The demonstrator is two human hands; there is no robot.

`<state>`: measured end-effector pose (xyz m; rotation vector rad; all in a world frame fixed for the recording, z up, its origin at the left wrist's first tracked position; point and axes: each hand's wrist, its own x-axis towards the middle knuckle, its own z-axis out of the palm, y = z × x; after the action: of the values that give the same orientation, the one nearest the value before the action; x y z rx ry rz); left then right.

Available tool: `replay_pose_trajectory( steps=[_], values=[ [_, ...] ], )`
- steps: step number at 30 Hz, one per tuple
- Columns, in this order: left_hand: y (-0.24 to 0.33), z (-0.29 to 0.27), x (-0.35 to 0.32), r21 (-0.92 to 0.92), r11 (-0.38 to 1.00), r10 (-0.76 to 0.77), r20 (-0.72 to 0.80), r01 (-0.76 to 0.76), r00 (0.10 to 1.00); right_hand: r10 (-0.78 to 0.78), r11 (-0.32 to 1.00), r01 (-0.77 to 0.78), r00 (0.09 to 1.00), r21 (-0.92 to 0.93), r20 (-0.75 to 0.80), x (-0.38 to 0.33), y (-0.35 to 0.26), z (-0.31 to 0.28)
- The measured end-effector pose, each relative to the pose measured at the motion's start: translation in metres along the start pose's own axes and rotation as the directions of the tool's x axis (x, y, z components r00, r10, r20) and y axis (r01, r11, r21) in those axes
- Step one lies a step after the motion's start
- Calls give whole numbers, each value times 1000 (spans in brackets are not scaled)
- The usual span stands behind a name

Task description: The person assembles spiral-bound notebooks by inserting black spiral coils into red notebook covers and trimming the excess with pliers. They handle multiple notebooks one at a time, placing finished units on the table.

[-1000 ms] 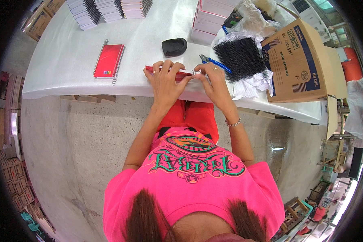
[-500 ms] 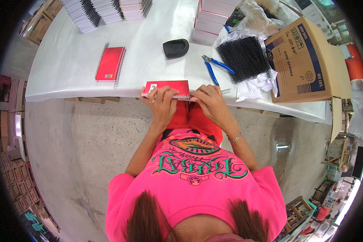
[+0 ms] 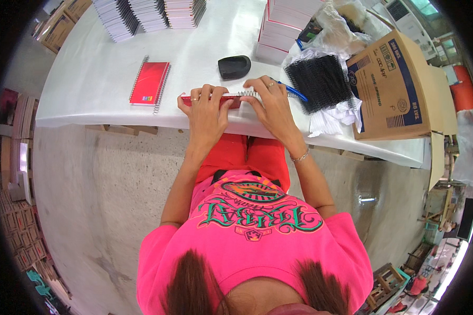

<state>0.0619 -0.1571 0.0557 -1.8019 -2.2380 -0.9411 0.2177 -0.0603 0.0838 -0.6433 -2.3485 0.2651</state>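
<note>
My left hand (image 3: 207, 113) is closed around a small red notebook (image 3: 236, 104) tipped up on its edge at the front of the table. A thin wire coil (image 3: 248, 93) runs along its upper edge and sticks out past its right end. The thumb and fingers of my right hand (image 3: 272, 107) are curled about that coil. Partly behind my right hand lie blue-handled cutters (image 3: 295, 93). Beyond the notebook rests a black wedge-shaped block (image 3: 234, 67). Another red notebook (image 3: 151, 83), with a loose coil along its right side, lies flat to the left.
Right of my hands, a heap of black spiral coils (image 3: 320, 83) sits on crumpled white paper (image 3: 333, 123), beside an open cardboard box (image 3: 391, 92). Stacks of coil-bound notebooks (image 3: 115, 21) and a pile of red-edged book blocks (image 3: 281, 31) stand at the back of the white table (image 3: 84, 94).
Both hands have moved up and farther onto the table with the notebook, which has tipped from cover-up to edge-up. My right hand has shifted over the cutters, and the protruding coil now shows.
</note>
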Motion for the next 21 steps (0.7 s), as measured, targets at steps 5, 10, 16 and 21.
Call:
replay_pose_trajectory(
  steps=[5, 10, 16, 21],
  values=[
    [-3, 2, -1, -119, 992, -58, -62, 50, 996, 34, 998, -35, 999, 51, 23, 7, -3, 1],
    [-13, 6, -6, -303, 947, -196, -275, 109, 941, 49, 992, -72, 978, 106, 203, 11, 1, 4],
    [-22, 2, -15, -547, 811, -291, -69, 208, 954, -44, 944, -109, 894, 311, 447, 48, 52, 18],
    [-41, 7, -7, -490, 867, -136, -57, 91, 989, -26, 992, -24, 916, 121, 400, 65, 86, 68]
  ],
)
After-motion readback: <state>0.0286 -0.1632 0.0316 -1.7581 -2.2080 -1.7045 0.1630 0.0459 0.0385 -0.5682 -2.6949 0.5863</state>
